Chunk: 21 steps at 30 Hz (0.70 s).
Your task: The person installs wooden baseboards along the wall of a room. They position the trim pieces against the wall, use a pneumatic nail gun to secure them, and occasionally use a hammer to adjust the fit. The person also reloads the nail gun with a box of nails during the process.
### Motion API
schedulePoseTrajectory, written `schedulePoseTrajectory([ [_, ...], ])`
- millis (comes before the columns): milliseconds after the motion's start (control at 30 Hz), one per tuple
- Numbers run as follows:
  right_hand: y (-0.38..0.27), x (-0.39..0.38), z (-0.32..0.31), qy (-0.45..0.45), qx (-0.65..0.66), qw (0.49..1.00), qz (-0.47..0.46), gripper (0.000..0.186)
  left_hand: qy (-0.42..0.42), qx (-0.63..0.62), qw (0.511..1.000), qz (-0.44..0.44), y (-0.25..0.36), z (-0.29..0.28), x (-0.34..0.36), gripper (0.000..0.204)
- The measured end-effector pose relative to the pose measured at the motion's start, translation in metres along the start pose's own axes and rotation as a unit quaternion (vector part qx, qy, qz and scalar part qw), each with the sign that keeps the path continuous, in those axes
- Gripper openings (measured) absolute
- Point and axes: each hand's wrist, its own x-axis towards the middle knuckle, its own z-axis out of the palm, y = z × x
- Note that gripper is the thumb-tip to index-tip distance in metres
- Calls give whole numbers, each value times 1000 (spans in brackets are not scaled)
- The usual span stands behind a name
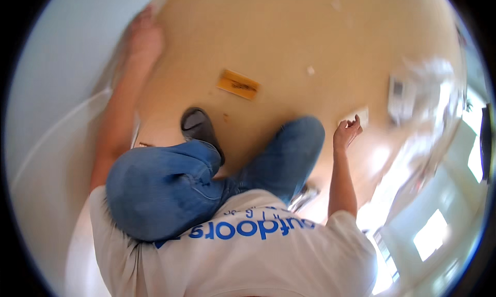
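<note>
My left hand point(147, 33) reaches up along the foot of the white wall point(62, 80), where it meets the tan floor point(279, 44); it is blurred, and I cannot tell how its fingers are set. My right hand point(347, 131) is off to the right with its fingers bent and apart, holding nothing that I can see, beside or over a small pale card-like piece point(361, 112). An orange-yellow rectangular piece with dark marks point(237, 84) lies on the floor between my hands. Below it are my dark slip-on shoe point(199, 129) and my jean-clad knees point(150, 188).
Crumpled clear plastic point(434, 82) and a white panel-like object with a grey window point(400, 98) lie at the right. Small pale scraps point(310, 70) dot the floor. Bright windows point(431, 235) show at the far right edge.
</note>
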Motion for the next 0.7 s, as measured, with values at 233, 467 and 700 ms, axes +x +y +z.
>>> schedulePoseTrajectory([
  [233,207,-213,-18,-274,-202,904,260,97,-39,45,997,43,23,-27,3,36],
  [467,321,-294,35,-309,-615,706,164,83,31,-3,993,111,-33,8,5,39],
  [700,266,-325,10,76,-70,821,562,66,-60,49,994,80,-7,-41,16,35],
])
